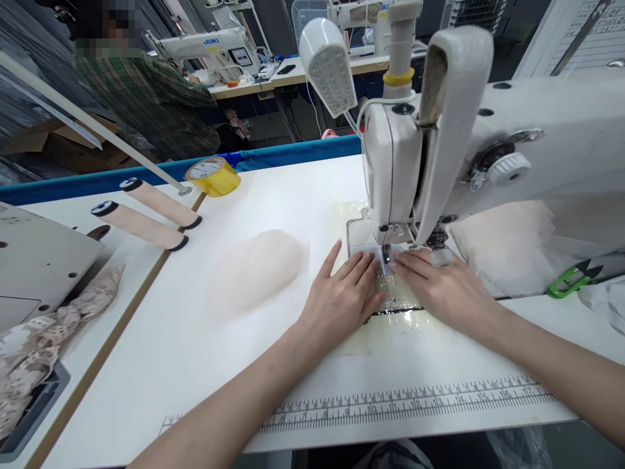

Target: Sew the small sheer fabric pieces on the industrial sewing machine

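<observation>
Two hands of mine lie on the work, one to each side of the single presser foot [387, 254]: my left hand [342, 293] to its left, my right hand [439, 283] to its right, under the head of one white sewing machine [551, 137]. My fingers are stretched out flat, neither clenched nor curled round anything; whether they pin down a thin layer of cloth I cannot tell. Around me I count two peach thread spools [139, 225] with black ends, one roll of yellow tape [222, 179], one pair of green snips [569, 283], one lamp [327, 62] and one printed ruler strip [400, 404] along the near edge of the table [254, 365]. Two more white machines, a JUKI machine [209, 49] and one behind my lamp, stand across the way, where one co-worker [141, 91] in a plaid shirt is. The machine before me is glossy white with a silver dial; its metal needle plate [398, 296] shines, set amid yellowish film. Left of my left hand lies one pale beige oval piece [266, 267], soft-edged, fading into the white tabletop. Sheer pale fabric [508, 247] bunches beyond my right hand, partly behind the machine. My right fingertips are partly masked by fittings, the needle's tip is hard to make out, and another machine [39, 260] is cut off at left.
</observation>
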`<state>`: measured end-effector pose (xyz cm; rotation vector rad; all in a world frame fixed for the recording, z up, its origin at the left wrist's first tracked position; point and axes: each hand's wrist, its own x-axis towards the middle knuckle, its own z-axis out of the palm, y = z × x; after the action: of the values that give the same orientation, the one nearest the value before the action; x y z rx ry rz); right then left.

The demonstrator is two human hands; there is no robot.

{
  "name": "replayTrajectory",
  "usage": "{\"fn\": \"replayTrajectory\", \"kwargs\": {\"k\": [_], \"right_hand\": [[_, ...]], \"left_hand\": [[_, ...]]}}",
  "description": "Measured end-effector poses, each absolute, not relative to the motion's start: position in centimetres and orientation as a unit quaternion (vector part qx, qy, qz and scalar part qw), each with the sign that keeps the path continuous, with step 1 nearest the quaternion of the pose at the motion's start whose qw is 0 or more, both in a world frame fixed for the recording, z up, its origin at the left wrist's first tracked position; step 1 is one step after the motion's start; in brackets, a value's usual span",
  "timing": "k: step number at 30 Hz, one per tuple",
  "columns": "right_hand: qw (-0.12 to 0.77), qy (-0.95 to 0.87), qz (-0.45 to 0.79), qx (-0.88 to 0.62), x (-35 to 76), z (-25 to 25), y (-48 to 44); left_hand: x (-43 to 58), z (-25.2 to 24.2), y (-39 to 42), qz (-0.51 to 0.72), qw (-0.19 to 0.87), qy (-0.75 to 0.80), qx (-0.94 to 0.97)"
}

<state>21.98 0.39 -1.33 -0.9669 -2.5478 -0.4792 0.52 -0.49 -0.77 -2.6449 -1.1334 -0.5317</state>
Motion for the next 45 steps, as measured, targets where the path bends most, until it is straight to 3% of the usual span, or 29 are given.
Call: {"fn": "replayTrajectory", "kwargs": {"k": [18,22,26,29,32,38,41,45], "right_hand": [[0.227,-0.889,-0.183,-0.352,22.1,-0.5,-0.1],[0.222,-0.923,-0.041,-0.312,21.7,-0.5,-0.7],[0.246,-0.945,0.095,-0.195,21.6,-0.5,-0.9],[0.291,-0.927,0.162,-0.17,22.2,-0.3,-0.5],[0.306,-0.914,0.185,-0.194,23.0,-0.1,0.1],[0.366,-0.827,0.224,-0.362,22.8,0.9,-0.6],[0.302,-0.741,0.398,-0.449,22.1,1.6,-1.3],[0.221,-0.624,0.621,-0.419,21.4,1.8,-1.4]], "left_hand": [[0.8,-0.7,-0.7,-0.172,0.132,-0.425,-0.878],[1.3,0.1,-3.1,-0.174,0.139,-0.324,-0.919],[1.1,1.1,-4.8,-0.27,0.125,-0.139,-0.945],[0.8,1.2,-4.3,-0.294,0.115,-0.311,-0.896],[0.6,0.7,-3.3,-0.198,0.057,-0.457,-0.865],[1.0,0.0,-2.8,-0.224,-0.084,-0.486,-0.84],[1.4,0.2,-2.8,-0.272,-0.14,-0.482,-0.821],[1.8,0.6,-2.8,-0.343,-0.213,-0.434,-0.805]]}}
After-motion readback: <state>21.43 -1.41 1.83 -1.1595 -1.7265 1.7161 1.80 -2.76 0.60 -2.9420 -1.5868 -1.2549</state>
